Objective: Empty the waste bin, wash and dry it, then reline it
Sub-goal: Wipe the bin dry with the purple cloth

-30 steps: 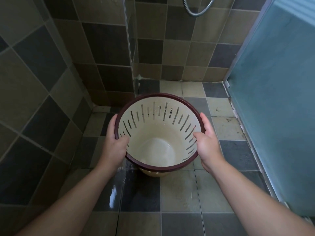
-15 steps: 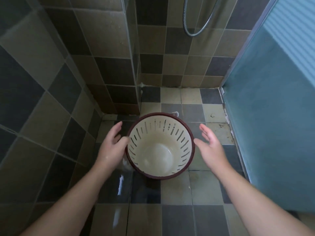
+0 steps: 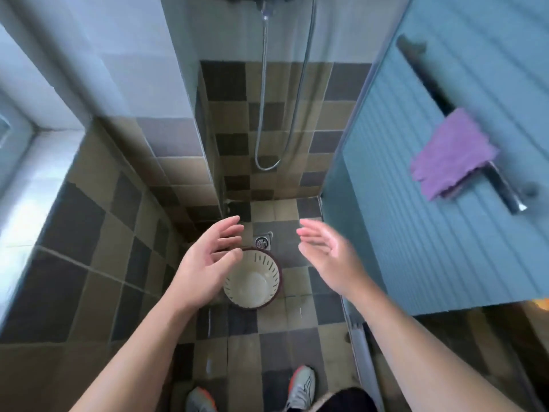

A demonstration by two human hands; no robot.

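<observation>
— Now, item one: the waste bin (image 3: 252, 281). Where do we log it?

— Upright on the tiled floor (image 3: 297, 337) of the shower stall, just beside the floor drain (image 3: 263, 241). Cream inside, dark rim, slotted wall. Nothing lies in it that we can make out, and it carries no liner.

— Item two, hands?

— Left hand (image 3: 205, 263): fingers spread and relaxed, holding nothing, raised above the bin and overlapping its left rim in our view only. Right hand (image 3: 329, 257): likewise spread wide, holding nothing, apart from the bin on its right.

— Fittings nearby?

— Shower hose (image 3: 261, 114) hanging on the back wall; a purple cloth (image 3: 451, 150) draped over the bar on the blue door (image 3: 416, 233). Our shoes (image 3: 300, 388) at the lower edge.

— Progress entry?

— We judge emptying as done. Washing: we cannot tell from here whether it is finished; the floor tiles show a wet sheen near us. Drying and relining we log as outstanding, the cloth being a likely drying aid.
</observation>
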